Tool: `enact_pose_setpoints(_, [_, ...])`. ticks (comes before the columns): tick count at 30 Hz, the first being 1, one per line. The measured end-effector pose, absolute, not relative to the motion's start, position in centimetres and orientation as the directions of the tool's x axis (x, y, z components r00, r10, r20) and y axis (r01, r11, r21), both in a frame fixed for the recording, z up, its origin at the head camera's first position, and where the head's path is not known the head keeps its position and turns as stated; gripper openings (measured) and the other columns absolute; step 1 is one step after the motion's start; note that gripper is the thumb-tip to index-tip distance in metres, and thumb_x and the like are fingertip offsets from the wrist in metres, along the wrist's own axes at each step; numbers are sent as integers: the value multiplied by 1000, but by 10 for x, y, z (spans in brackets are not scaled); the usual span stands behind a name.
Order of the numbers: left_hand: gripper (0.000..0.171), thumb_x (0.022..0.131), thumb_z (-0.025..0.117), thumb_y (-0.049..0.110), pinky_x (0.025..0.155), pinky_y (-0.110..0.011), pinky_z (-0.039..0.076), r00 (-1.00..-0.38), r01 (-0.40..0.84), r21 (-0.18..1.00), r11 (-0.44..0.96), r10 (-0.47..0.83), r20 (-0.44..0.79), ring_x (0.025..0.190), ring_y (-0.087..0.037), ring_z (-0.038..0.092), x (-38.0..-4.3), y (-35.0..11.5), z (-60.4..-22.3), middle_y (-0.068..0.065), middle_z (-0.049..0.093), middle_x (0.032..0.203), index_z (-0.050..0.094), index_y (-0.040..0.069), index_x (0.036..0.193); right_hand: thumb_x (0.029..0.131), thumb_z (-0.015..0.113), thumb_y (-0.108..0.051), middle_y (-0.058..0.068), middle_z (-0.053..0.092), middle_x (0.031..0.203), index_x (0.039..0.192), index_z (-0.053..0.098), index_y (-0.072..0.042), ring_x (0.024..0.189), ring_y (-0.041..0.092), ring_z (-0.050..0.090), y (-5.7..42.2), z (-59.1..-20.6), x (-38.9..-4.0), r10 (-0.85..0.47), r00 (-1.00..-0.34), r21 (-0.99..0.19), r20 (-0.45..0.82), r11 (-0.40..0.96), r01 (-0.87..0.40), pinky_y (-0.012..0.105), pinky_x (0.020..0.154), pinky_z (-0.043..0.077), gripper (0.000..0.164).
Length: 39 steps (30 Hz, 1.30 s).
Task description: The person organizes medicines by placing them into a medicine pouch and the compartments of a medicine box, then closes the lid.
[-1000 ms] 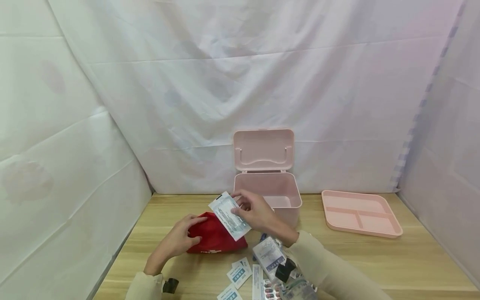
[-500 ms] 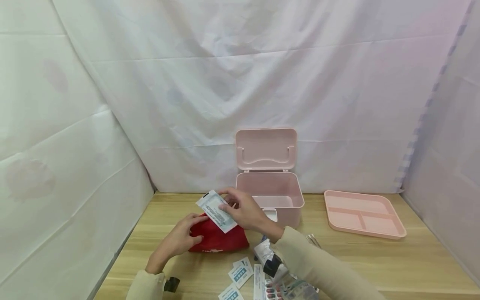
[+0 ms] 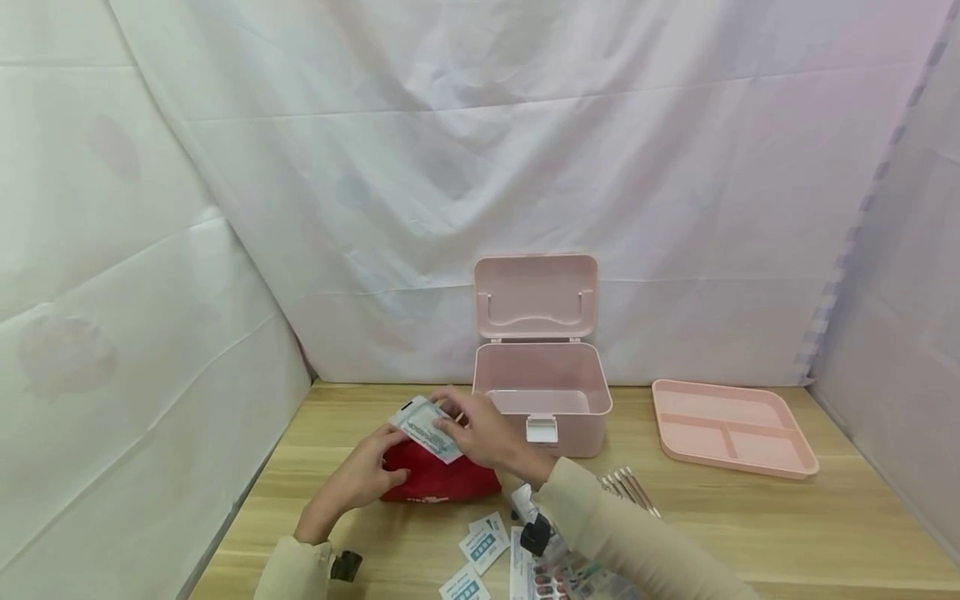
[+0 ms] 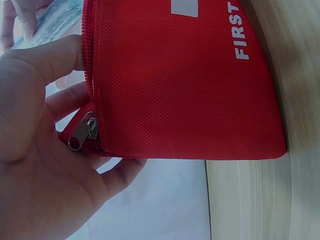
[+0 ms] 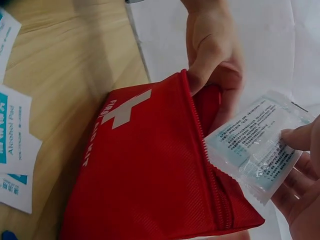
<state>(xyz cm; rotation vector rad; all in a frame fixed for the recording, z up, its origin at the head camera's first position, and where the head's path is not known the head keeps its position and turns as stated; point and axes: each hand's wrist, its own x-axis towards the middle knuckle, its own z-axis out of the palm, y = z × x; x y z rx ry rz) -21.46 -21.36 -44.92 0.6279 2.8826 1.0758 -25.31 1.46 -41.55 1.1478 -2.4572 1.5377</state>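
A red first aid pouch [image 3: 438, 481] with white lettering stands on the table, its zipped mouth unfastened. My left hand [image 3: 363, 473] grips its left end by the mouth, near the metal zipper pull [image 4: 80, 132]; in the left wrist view some fingers reach behind the front panel. Between the thumb and fingers of my right hand [image 3: 486, 435] is a flat, clear-and-white printed packet [image 5: 257, 145]. One end of the packet lies right at the pouch's zipper edge in the right wrist view, tilted towards the opening. From the head view, the packet overlaps the pouch's top.
Alcohol pad sachets [image 3: 484, 546] lie in front of the pouch. Beside them are a capsule blister pack [image 3: 546, 586] and clear bags, partly under my right sleeve. A pink box [image 3: 581, 435] with raised lid stands behind; cotton swabs [image 3: 630, 490] and a divided pink tray [image 3: 690, 421] are right.
My right hand has carried the packet left and then down to the pouch's mouth. The cotton swabs have come out from behind my right sleeve. My left hand keeps its grip on the pouch.
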Motion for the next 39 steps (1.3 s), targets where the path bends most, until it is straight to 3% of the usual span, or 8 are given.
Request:
enact_pose_setpoints(3, [48,82,73,-2,95,-48,50,-927,347,647,679,355,125,118,-31,56,-214,-214,-449,-14,55,133,61,2,129,98,60,-8,5,70,95,126,59,-11,80,13,63,15,-418,-252,-597,-715,-736,365,286,-614,23,71,54,28])
enact_pose_setpoints(7, [40,81,73,-1,90,-42,52,-930,343,640,687,346,126,107,-24,58,-213,-214,-448,-10,58,123,65,2,120,100,57,-9,4,68,114,130,58,-12,103,12,64,15,-425,-249,-647,-681,-653,344,356,-669,26,88,53,30])
enact_pose_setpoints(10, [42,80,73,-3,87,-37,52,-925,355,637,684,356,133,105,-22,58,-213,-215,-448,-9,59,120,64,3,121,99,58,-8,1,65,124,129,59,-13,114,11,60,14,-429,-248,-679,-644,-566,351,395,-724,28,97,50,30])
enact_pose_setpoints(14, [43,81,73,-2,86,-33,52,-921,363,630,687,366,131,103,-20,57,-213,-215,-449,-6,58,119,64,5,123,97,60,-8,0,66,125,126,62,-16,113,13,61,12,-431,-247,-705,-601,-460,375,421,-781,30,98,49,30])
enact_pose_setpoints(19, [43,82,73,-1,89,-37,51,-922,365,614,700,363,134,106,-21,57,-214,-215,-450,-5,58,120,64,6,123,96,60,-8,1,67,126,129,61,-18,110,12,63,7,-432,-245,-725,-584,-371,364,462,-805,29,96,51,34])
enact_pose_setpoints(27, [53,82,73,-1,88,-37,51,-926,352,603,716,358,115,108,-22,56,-214,-214,-448,-6,58,123,61,7,133,91,66,-9,0,70,115,136,58,-23,93,10,67,-5,-436,-240,-751,-601,-165,275,579,-799,26,85,55,48])
enact_pose_setpoints(33, [52,83,72,-2,94,-45,50,-926,350,612,709,360,112,116,-26,57,-214,-214,-448,-7,59,124,60,2,133,84,75,-14,-1,72,105,124,61,-23,84,14,68,-15,-438,-235,-741,-627,-52,241,635,-771,31,79,58,43])
enact_pose_setpoints(39, [56,82,70,-5,96,-47,50,-926,343,628,699,363,102,116,-28,56,-214,-213,-447,-8,58,124,58,3,136,81,82,-27,-3,74,105,118,63,-22,86,12,69,-24,-441,-230,-719,-671,-10,180,681,-732,33,82,58,42])
